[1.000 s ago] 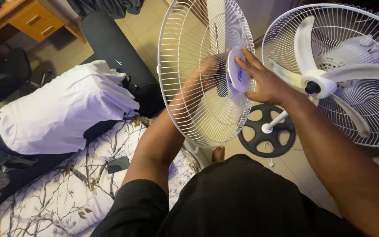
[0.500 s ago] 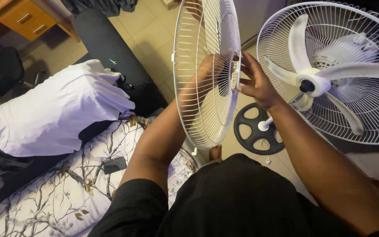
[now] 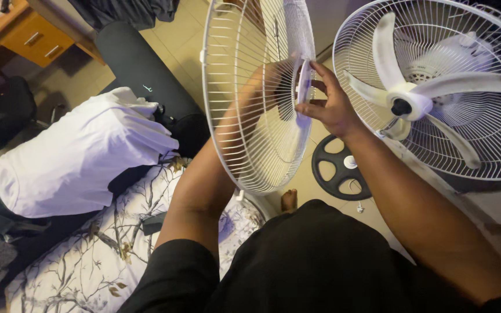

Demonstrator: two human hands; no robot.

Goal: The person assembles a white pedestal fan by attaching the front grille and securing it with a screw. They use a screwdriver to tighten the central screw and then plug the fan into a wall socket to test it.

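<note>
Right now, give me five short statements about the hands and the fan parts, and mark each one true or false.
1. The right hand grips the centre cap of the loose front grille. True.
2. The left hand is seen through the grille wires, behind them. True.
3. The loose front grille lies flat on the bed. False: it is held up on edge in front of the person.
4. The fan beside it has its blades uncovered on the near side. True.
5. The round black base sits on the patterned bedding. False: it rests on the tiled floor.
</note>
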